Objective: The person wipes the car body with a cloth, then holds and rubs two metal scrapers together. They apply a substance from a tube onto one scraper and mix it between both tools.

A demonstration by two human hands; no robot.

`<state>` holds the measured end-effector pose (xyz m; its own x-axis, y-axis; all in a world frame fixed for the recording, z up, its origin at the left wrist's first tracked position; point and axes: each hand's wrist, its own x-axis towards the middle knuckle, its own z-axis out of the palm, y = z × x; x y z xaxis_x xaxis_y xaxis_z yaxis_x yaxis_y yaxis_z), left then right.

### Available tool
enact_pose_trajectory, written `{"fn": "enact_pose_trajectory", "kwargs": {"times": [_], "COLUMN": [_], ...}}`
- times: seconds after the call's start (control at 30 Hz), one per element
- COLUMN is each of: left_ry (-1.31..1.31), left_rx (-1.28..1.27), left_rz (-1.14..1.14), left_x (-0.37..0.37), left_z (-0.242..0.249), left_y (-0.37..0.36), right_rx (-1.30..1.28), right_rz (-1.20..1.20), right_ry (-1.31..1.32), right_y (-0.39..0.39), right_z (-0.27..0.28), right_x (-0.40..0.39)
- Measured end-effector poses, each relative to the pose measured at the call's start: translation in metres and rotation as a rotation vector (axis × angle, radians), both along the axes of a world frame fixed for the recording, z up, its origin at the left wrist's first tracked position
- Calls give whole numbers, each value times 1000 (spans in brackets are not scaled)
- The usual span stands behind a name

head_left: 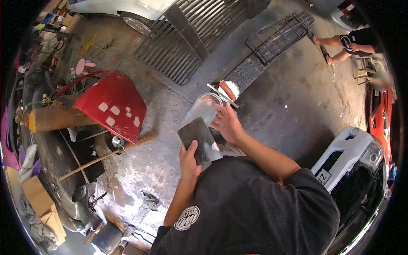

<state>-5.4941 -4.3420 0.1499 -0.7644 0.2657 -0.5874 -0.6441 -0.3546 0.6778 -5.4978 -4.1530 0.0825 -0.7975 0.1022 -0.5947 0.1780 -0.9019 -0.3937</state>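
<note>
My left hand [190, 159] grips a dark, flat rectangular board [197, 138], with the thumb lying on its face. My right hand [230, 124] is beside the board's upper right, fingers stretched out and apart. Its fingertips are right at a translucent, greyish plastic-like sheet [203, 111] that overlaps an open round tin [209, 98]. Just beyond stands a round white-topped can [234, 88]. Across that can lie a reddish-brown flat piece [227, 90] and a thin pale stick [216, 90].
A red panel with pale patches [115, 106] and a broom [142, 138] are at left. Metal grilles [174, 55] and a black rack [278, 38] lie ahead. A white bumper [346, 146] stands at right. Another person [352, 46] is at the far right.
</note>
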Motion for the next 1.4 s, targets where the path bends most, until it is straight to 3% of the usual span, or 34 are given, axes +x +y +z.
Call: {"fn": "enact_pose_trajectory", "kwargs": {"times": [0.03,0.13,0.2,0.23,0.33,0.4,0.53,0.7,0.8,1.07,1.17,1.27,1.4], "left_ry": [-4,-57,-90,-105,-170,-223,-377,-471,-498,-480,-505,-366,-285], "left_rx": [-39,-174,-203,-218,-299,-373,-501,-594,-610,-559,-515,-451,-256], "left_rz": [33,159,230,266,361,425,503,565,575,532,512,415,514], "left_x": [-3,-10,-12,-16,-13,-6,7,17,17,21,16,34,48], "left_z": [-5,-20,-23,-25,-37,-47,-54,-61,-60,-62,-55,-66,-64], "left_y": [3,12,24,29,40,46,57,69,72,62,61,42,30], "right_rx": [11,506,753,900,1347,1472,1540,1539,1581,1464,1481,1477,1344], "right_rz": [43,343,345,457,809,1064,1039,902,989,771,669,586,552], "right_ry": [-60,-294,-248,-303,-394,-333,-444,-741,-755,-466,-411,-251,-178], "right_y": [16,71,104,123,159,174,172,158,156,165,181,188,162], "right_z": [-24,-129,-248,-276,-304,-324,-379,-374,-383,-374,-333,-265,-140], "right_x": [2,1,14,10,-30,-59,-106,-167,-167,-142,-130,-106,-65]}}
